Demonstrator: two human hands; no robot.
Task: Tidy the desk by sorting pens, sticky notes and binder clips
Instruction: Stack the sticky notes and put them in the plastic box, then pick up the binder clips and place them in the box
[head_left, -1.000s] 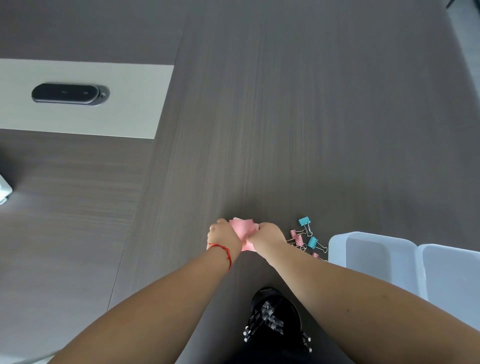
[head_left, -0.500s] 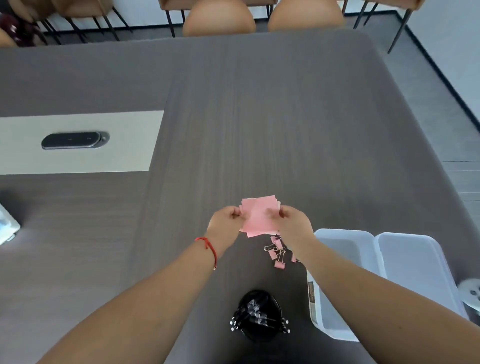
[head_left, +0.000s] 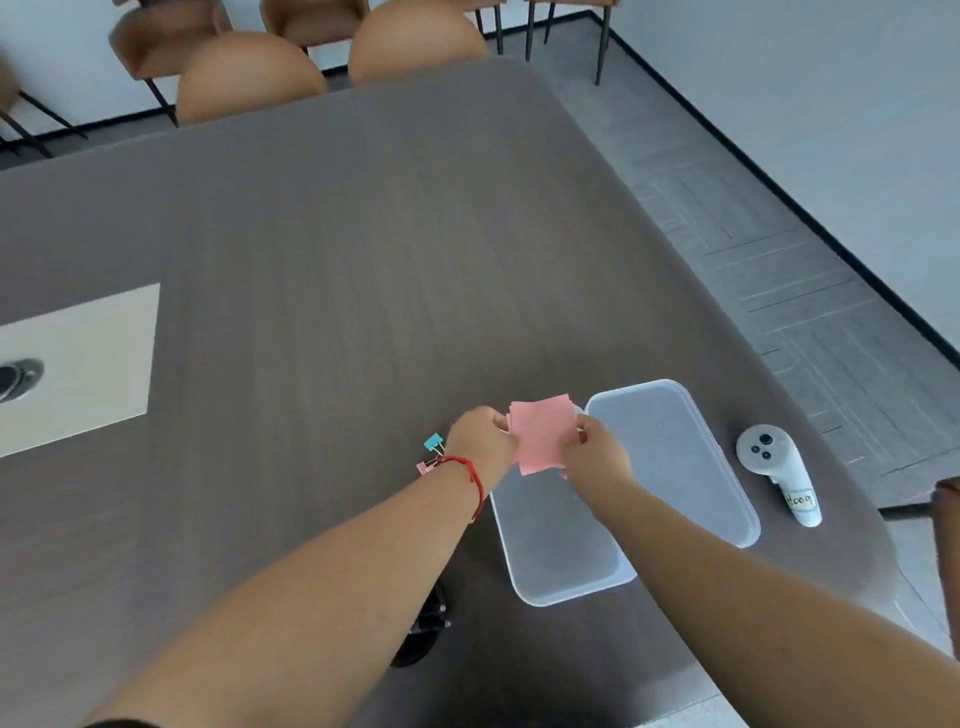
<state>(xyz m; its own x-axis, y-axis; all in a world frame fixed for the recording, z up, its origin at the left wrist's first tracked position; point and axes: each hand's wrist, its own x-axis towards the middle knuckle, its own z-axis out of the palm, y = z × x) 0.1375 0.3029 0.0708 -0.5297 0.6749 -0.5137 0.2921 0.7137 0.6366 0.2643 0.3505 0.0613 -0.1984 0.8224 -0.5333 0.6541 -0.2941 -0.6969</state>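
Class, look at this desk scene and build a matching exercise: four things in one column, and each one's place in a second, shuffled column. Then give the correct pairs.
Things
1. pink sticky notes
2. teal binder clip
3. white handheld controller
4. black pen cup

Places
A. right of the two translucent plastic bins
B. held between left hand and right hand
C. partly hidden under the left forearm
D. on the desk, just left of the left hand

Pairs: 1-B, 2-D, 3-A, 4-C

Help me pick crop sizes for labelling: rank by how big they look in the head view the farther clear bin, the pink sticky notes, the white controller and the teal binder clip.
1. farther clear bin
2. pink sticky notes, held up nearer the camera, so probably flattered
3. white controller, close to the notes; unsure
4. teal binder clip
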